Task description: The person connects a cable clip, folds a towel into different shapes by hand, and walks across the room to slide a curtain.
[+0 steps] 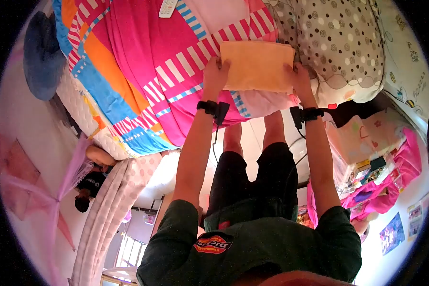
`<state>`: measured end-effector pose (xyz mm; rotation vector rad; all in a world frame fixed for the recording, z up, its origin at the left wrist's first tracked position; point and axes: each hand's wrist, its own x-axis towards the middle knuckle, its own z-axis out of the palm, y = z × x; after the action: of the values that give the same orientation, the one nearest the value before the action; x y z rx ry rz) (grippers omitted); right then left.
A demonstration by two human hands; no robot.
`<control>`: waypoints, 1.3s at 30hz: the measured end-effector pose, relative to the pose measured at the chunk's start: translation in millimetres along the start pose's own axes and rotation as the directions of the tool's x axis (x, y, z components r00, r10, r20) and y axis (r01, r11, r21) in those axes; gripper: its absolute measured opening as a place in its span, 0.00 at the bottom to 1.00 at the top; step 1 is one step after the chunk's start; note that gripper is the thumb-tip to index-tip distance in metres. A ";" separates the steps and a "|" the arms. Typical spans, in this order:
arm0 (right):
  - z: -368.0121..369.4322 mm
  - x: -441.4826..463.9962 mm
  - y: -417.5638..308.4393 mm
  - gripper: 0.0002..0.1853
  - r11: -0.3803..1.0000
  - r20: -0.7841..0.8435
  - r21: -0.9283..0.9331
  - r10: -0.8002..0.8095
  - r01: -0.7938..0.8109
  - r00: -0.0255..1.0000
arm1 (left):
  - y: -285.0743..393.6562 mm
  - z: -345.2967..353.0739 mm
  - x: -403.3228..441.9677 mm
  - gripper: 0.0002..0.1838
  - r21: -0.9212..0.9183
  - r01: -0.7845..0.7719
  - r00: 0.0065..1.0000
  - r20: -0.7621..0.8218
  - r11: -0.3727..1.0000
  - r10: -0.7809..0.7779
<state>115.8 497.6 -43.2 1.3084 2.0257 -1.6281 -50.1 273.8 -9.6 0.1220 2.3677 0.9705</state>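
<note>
Orange-yellow folded cloth (258, 66) is held at two opposite edges, one hand per edge. Left hand (216, 75): closed on the left edge, thumb on the upper face, remaining fingers mostly hidden. Right hand (299, 78): closed on the right edge, thumb likewise on the upper face. The cloth forms a flat rectangle spanning the gap between the hands, over the near side of the multicoloured bedspread (128, 43); whether its underside contacts the bedding cannot be determined.

Each wrist carries a black band with a small module: left band (206, 106), right band (312, 113).

The bedspread, patterned in pink, blue, orange and stripes, extends left of the cloth. A white remote control (168, 8) rests on it, beyond the left hand. Dotted bedding (338, 47) lies to the right, near the right hand.

Outer left: dark blue soft item (43, 55) at the bed's edge; pale pink curtain (107, 205); another person (91, 183) in a dark top. Outer right: pink fabric (410, 157) beside assorted small items; poster (392, 233) on the wall.
</note>
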 end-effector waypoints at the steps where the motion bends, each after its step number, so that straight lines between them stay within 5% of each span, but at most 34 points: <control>1: 2.3 4.5 10.5 0.18 1.000 -0.013 0.021 0.006 -0.005 1.000 | -2.2 -1.0 -0.8 0.19 0.002 0.004 1.000 0.003 1.000 -0.004; 11: 18.2 -35.3 38.0 0.17 0.925 -0.137 0.352 -0.105 0.147 0.985 | -24.1 -2.3 -32.9 0.15 -0.188 0.103 0.974 0.216 0.977 -0.062; 14: 20.2 -26.6 38.5 0.16 0.930 -0.143 0.290 -0.191 0.226 0.971 | -36.2 2.3 -28.5 0.16 -0.283 0.083 0.976 0.216 0.956 -0.021; 18: 12.6 -10.6 38.3 0.16 0.955 -0.040 0.295 -0.029 0.040 0.999 | -24.7 3.7 -13.1 0.15 -0.387 0.104 0.983 0.181 0.916 -0.035; 21: 7.2 -4.4 16.8 0.15 0.921 -0.070 0.382 -0.049 0.072 0.996 | -9.4 -2.8 -5.3 0.16 -0.247 0.108 0.979 0.196 0.963 -0.060; 25: 7.5 9.1 -0.5 0.16 0.909 -0.260 0.309 -0.202 0.279 0.944 | -5.2 5.1 12.4 0.17 -0.321 0.028 0.998 0.068 0.947 -0.006; 27: 10.2 26.2 4.0 0.17 0.869 -0.317 0.311 -0.286 0.384 0.904 | 2.6 6.8 19.9 0.17 -0.134 -0.025 1.000 0.003 0.991 0.026; 29: 11.6 36.9 4.2 0.20 0.947 -0.310 -0.005 -0.305 0.320 0.900 | 7.2 9.9 23.0 0.17 -0.054 0.011 1.000 -0.008 0.998 -0.012; 31: 14.6 39.4 1.4 0.20 0.931 -0.351 -0.133 -0.366 0.341 0.862 | 11.3 16.7 28.0 0.17 0.023 0.038 0.999 -0.021 0.999 -0.037; 34: 19.8 23.7 -23.9 0.22 0.864 -0.412 -0.395 -0.470 0.312 0.780 | 11.1 27.5 27.7 0.22 0.141 -0.131 0.972 -0.174 0.981 0.155; 36: 20.4 19.0 -30.4 0.24 0.808 -0.429 -0.522 -0.526 0.273 0.735 | 21.3 27.8 33.8 0.30 0.464 -0.385 0.886 -0.054 0.797 0.460; 39: 25.1 21.0 -32.1 0.25 0.621 -0.218 -0.613 -0.728 0.489 0.650 | 36.5 34.0 26.8 0.33 0.500 -0.583 0.792 0.172 0.641 0.586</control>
<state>71.4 486.5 -44.5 0.8432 3.2024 -0.8337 -58.7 329.3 -17.2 1.1777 2.5850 0.5167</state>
